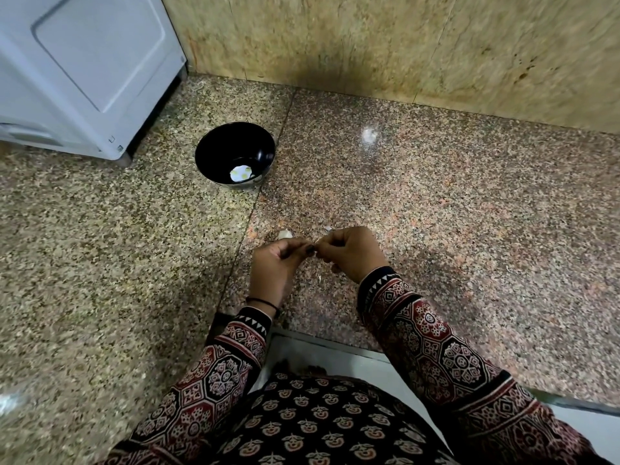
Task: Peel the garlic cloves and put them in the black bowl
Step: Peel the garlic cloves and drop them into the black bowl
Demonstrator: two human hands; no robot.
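Midway through peeling, fingers (297, 247) of my left hand (273, 263) and right hand (349, 251) pinched a garlic clove (315, 249); next it likely needed stripping, then carrying to the black bowl (216, 146).

Polished speckled granite countertop (436, 203), 2 slabs w/ a seam running back to front: tan-green at left, pinker at right. Boxy white appliance (84, 68) stands at back left. Round glossy black bowl (216, 146) sits near it on left slab, right edge at the seam. Toward the front, a pale garlic clove (285, 234) & small white peel scrap (327, 228) lie apart on the pink slab.
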